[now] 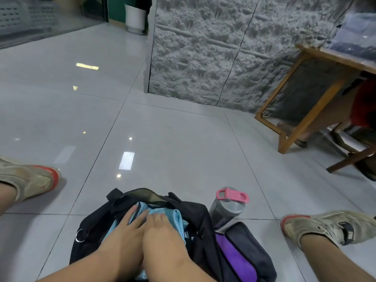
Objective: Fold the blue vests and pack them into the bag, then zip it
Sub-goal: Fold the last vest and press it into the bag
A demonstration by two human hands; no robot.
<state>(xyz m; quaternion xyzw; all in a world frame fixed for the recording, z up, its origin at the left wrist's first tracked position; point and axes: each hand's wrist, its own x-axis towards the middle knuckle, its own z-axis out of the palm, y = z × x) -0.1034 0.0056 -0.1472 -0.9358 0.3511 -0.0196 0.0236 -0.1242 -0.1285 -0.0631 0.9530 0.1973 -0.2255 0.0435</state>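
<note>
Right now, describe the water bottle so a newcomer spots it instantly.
Find the open black bag on the floor between the person's feet. Just right of it, beside a purple pouch, is the water bottle: grey, the only thing with a pink lid.

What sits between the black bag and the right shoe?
In the head view, a grey bottle with pink lid and a purple-black pouch lie between the black bag and the right shoe.

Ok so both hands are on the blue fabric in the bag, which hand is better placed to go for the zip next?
Probably the left hand: its straight fingers reach up to the open mouth of the black bag. The right hand lies flat mid-fabric, well placed to hold the blue vests down. No zip pull is visible.
</note>
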